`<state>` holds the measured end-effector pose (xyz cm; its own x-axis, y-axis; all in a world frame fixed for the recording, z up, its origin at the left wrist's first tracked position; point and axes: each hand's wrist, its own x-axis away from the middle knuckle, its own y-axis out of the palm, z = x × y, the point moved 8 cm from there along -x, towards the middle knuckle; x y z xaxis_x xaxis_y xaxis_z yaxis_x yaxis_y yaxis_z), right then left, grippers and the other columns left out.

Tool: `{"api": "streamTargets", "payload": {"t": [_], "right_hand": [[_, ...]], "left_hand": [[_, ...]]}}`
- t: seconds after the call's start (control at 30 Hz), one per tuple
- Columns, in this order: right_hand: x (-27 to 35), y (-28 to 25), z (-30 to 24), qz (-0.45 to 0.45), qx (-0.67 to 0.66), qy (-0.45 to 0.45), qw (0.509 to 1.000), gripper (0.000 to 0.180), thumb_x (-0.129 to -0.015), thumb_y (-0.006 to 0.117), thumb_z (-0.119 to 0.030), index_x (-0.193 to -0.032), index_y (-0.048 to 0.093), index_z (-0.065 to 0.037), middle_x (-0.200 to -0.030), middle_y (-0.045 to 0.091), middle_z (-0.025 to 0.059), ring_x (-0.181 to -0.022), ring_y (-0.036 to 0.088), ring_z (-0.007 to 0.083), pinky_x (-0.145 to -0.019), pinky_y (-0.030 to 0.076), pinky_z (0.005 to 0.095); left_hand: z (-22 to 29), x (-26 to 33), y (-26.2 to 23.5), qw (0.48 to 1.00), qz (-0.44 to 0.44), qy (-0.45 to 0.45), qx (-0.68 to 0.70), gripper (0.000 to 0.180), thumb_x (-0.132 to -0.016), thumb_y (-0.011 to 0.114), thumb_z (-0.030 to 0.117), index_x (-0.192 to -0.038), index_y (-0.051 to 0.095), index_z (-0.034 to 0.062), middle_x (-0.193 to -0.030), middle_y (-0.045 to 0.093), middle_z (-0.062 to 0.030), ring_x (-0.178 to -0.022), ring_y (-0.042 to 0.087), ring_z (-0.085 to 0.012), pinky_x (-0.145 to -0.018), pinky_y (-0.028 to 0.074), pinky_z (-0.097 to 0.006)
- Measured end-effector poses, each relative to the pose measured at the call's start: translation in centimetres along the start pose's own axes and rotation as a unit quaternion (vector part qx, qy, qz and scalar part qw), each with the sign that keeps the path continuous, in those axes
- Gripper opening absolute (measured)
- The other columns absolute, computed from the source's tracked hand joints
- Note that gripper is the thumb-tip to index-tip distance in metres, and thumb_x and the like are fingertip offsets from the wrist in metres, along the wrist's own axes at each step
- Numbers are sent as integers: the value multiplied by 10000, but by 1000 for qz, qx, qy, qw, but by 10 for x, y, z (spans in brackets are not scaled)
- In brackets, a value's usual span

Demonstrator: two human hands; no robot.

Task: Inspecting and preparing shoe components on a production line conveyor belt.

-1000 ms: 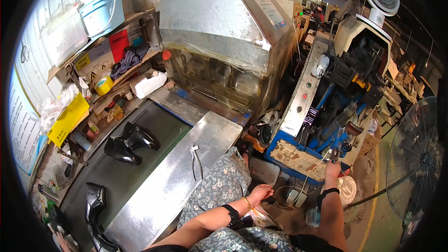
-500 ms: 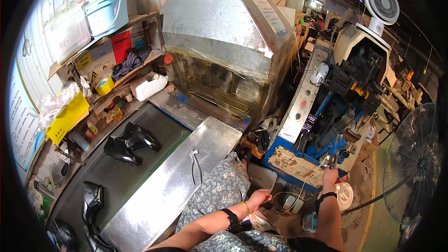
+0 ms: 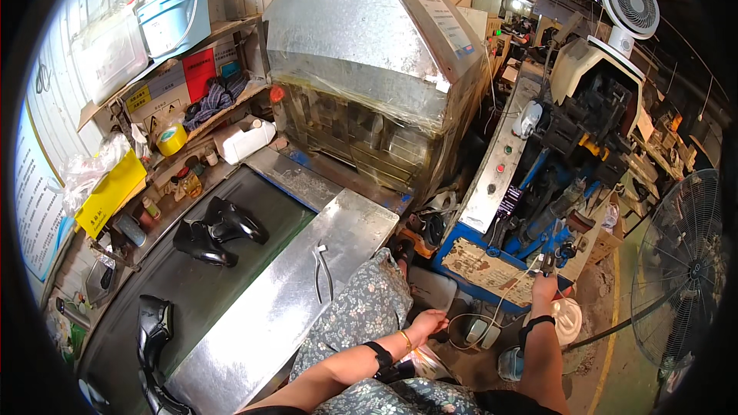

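Note:
My left hand (image 3: 427,326) hangs over the skirt on my lap, fingers curled together. A thin pale cord (image 3: 492,315) loops right beside its fingertips; whether they pinch it I cannot tell. Stretched forward, my right hand (image 3: 544,287) closes on a small metal part (image 3: 547,264) at the near end of the blue machine (image 3: 530,241). The fingertips there are partly hidden. To my left, black shoes (image 3: 206,244) lie on the dark belt (image 3: 231,277), with more black footwear (image 3: 154,330) nearer me. A bent grey strip (image 3: 323,277) rests on the metal plate (image 3: 269,307).
A large metal hood (image 3: 346,31) stands ahead over the belt's far end. Shelves at left hold a blue bucket (image 3: 175,21), a white jug (image 3: 244,141) and yellow tape (image 3: 171,140). A caged fan (image 3: 680,277) stands at right; a white lidded tub (image 3: 567,321) is by my right forearm.
The black shoe at the lower left has slid mostly out of view. The other shoes on the belt have shifted very slightly. Both hands stay nearly where they were.

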<state>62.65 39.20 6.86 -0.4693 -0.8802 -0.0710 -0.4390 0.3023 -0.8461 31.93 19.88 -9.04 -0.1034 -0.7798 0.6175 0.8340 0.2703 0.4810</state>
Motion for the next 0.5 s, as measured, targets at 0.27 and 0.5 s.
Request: {"api": "streamTargets", "payload": {"t": [0.27,0.5], "right_hand": [[5,-7,-5,27,0,-16,1000,331,-887,606,-271,-996,657,37,-900,685,226,-844,657,394,-757,519,491],[0,-2,2,29,-56,2,998,384,-833,649,-252,-999,654,94,-976,654,299,-930,639,433,-836,492,486]], "left_hand": [[-2,-3,-1,1000,1,1,2,161,-973,525,138,-1103,584,65,-962,680,-62,-809,663,-146,-754,529,-258],[-2,-2,-1,1000,0,1,5,155,-972,530,139,-1091,592,62,-960,680,-62,-818,665,-149,-762,530,-257]]}}
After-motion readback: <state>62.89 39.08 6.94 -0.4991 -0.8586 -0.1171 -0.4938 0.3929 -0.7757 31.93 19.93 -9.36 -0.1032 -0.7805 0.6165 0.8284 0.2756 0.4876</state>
